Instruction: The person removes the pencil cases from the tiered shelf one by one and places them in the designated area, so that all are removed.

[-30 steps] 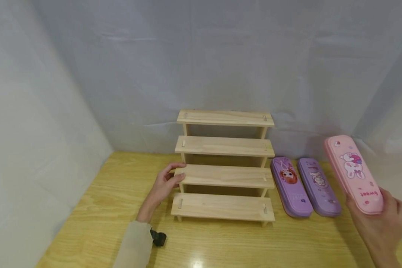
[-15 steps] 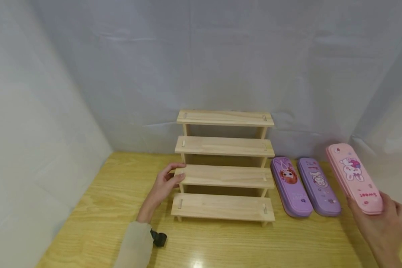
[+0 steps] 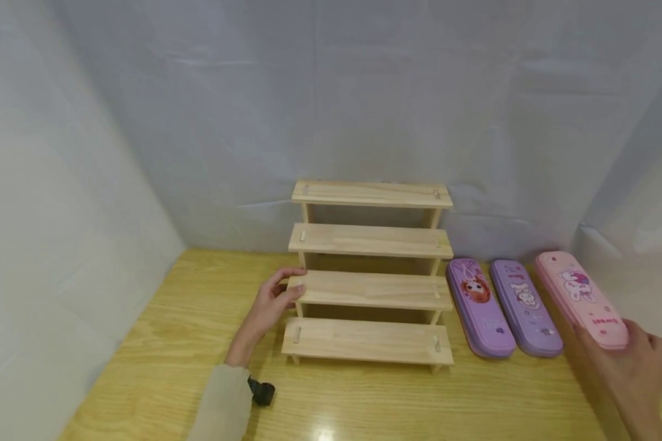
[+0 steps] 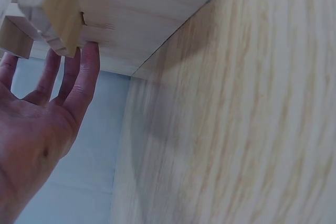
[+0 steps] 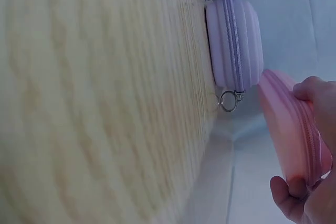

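Observation:
My left hand (image 3: pixel 269 302) holds the left end of the third step down of a wooden tiered display stand (image 3: pixel 368 288), thumb on top. In the left wrist view, the fingers of this hand (image 4: pixel 58 98) reach up against the stand's side. At the far right, my right hand (image 3: pixel 631 367) grips the near end of a pink pencil case (image 3: pixel 585 300) with a rabbit print. The right wrist view has this pink pencil case (image 5: pixel 289 124) tilted, its held end off the table. Beside it lie a lilac pencil case (image 3: pixel 526 306) and a purple pencil case (image 3: pixel 479 306).
The stand and cases are on a wood-grain table (image 3: pixel 160 367). Grey-white sheeting (image 3: pixel 364 92) rises behind the table and along both sides. A zipper with a ring pull (image 5: pixel 229 100) hangs from the lilac case. A small black object (image 3: pixel 262 392) sits at my left wrist.
My right hand has lowered the pink pencil case, its far end coming down towards the table to the right of the lilac case. The left hand and the stand stay in place.

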Motion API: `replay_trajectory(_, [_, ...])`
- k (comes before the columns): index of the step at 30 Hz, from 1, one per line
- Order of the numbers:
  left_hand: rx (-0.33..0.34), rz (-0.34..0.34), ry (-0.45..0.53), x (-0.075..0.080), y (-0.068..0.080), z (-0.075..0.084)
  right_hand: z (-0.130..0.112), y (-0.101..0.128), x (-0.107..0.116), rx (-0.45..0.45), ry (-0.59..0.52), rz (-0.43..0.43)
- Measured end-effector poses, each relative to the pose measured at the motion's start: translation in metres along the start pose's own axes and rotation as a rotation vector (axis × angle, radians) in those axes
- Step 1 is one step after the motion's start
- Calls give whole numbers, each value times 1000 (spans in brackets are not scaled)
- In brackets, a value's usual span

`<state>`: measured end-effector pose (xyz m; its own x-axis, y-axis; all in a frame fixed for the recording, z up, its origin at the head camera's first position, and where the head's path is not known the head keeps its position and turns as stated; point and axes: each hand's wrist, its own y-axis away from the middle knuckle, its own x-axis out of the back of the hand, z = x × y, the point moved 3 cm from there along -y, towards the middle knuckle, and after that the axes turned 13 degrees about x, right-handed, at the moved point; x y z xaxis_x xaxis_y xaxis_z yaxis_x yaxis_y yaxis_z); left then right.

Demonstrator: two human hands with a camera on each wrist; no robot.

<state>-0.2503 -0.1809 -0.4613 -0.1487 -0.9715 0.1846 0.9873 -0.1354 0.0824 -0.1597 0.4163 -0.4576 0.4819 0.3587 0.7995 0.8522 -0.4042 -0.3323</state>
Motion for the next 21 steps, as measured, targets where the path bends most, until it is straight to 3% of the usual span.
replay_trajectory(9, [-11, 0, -4, 0, 0, 2, 12, -13, -9, -105, 40, -142])
replay_trajectory(21, [-7, -4, 1, 0, 0, 1, 25, -15, -3, -87, 39, -197])
